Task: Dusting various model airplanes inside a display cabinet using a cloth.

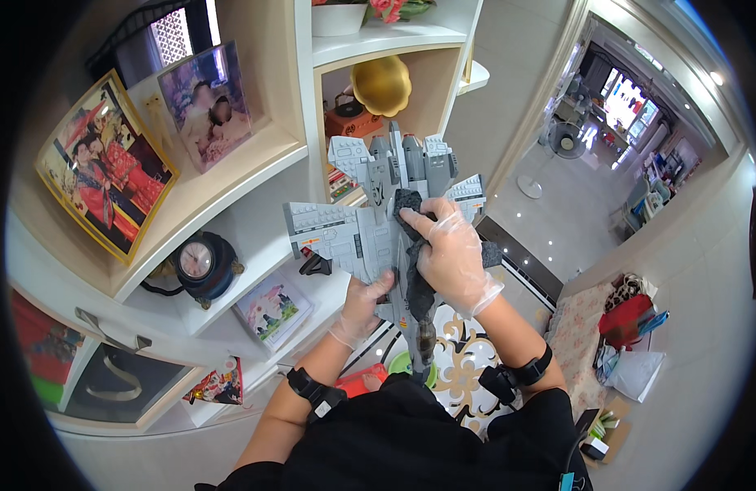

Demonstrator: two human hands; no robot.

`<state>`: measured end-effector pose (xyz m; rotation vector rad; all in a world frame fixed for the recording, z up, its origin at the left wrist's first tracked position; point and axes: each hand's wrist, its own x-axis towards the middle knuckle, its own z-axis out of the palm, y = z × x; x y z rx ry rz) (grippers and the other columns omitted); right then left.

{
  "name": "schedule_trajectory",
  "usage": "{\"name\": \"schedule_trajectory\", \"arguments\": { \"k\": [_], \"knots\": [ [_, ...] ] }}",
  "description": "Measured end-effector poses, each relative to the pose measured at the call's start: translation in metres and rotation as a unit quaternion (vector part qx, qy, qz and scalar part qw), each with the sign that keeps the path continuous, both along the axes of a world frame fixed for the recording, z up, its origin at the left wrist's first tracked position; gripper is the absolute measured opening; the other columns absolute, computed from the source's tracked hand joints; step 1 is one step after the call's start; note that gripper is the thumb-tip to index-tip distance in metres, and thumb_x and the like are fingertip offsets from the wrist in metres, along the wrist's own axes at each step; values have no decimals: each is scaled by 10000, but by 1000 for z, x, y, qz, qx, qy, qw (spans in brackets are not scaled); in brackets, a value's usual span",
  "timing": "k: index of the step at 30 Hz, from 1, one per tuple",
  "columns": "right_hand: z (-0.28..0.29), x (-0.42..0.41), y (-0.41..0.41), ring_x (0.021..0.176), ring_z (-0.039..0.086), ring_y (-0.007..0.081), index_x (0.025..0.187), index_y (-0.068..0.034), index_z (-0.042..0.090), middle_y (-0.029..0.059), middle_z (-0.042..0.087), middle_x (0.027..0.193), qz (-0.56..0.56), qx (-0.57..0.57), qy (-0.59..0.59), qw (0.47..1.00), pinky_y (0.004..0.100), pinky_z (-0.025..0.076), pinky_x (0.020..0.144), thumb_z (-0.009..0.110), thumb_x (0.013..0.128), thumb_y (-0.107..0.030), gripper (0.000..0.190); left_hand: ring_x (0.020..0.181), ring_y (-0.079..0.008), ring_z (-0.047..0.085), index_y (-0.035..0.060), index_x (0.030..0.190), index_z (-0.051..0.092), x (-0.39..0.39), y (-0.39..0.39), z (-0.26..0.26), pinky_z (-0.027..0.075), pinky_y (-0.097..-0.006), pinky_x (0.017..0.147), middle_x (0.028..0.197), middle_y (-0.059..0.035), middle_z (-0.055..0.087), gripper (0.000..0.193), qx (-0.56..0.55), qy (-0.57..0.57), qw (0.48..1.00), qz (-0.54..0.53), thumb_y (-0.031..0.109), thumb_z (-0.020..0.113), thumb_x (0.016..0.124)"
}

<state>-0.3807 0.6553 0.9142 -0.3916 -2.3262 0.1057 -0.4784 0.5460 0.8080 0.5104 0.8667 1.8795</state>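
A grey toy fighter jet model (338, 236) with studded wings is held up before me, its tail end pointing towards the shelves. My left hand (358, 310), in a clear plastic glove, grips the model's side near the rear of the left wing, thumb on top. In my gloved right hand (451, 251) is a dark grey cloth (408, 212), pressed onto the middle of the jet. More of the cloth hangs along the fuselage and sticks out right of the hand. The cloth hides part of the model.
White curved shelves hold framed photos (117, 175), a dark round clock (197, 261), a picture (273, 307) and a small gramophone with a golden horn (381, 86). Below are a green basin (408, 362) and red stool-like item (356, 377). A covered bench (580, 344) with bags stands right.
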Motion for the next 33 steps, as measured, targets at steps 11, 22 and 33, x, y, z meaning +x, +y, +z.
{"name": "schedule_trajectory", "arguments": {
  "k": [11, 22, 33],
  "knots": [
    [15, 10, -15, 843, 572, 300, 943, -110, 689, 95, 573, 875, 8, 13, -30, 999, 399, 488, 665, 587, 606, -10, 366, 1141, -218, 517, 23, 1357, 378, 0, -2, 1, 374, -380, 1017, 1245, -93, 541, 628, 52, 48, 997, 12, 160, 689, 829],
    [2, 8, -14, 880, 561, 308, 1004, -114, 679, 111, 575, 911, 3, -6, -6, 1000, 405, 485, 701, 588, 610, 1, 420, 1118, -205, 527, 40, 1329, 415, 3, 1, 9, 424, -360, 969, 1235, -79, 546, 548, 73, 36, 997, 11, 231, 657, 877],
    [1, -19, -10, 898, 556, 295, 1005, -123, 691, 102, 569, 919, 91, 34, -37, 995, 387, 471, 728, 580, 674, -40, 359, 1206, -193, 476, 76, 1398, 319, 6, 5, -5, 420, -348, 1011, 1355, -66, 450, 644, 22, -42, 999, 11, 292, 637, 881]
  ]
}}
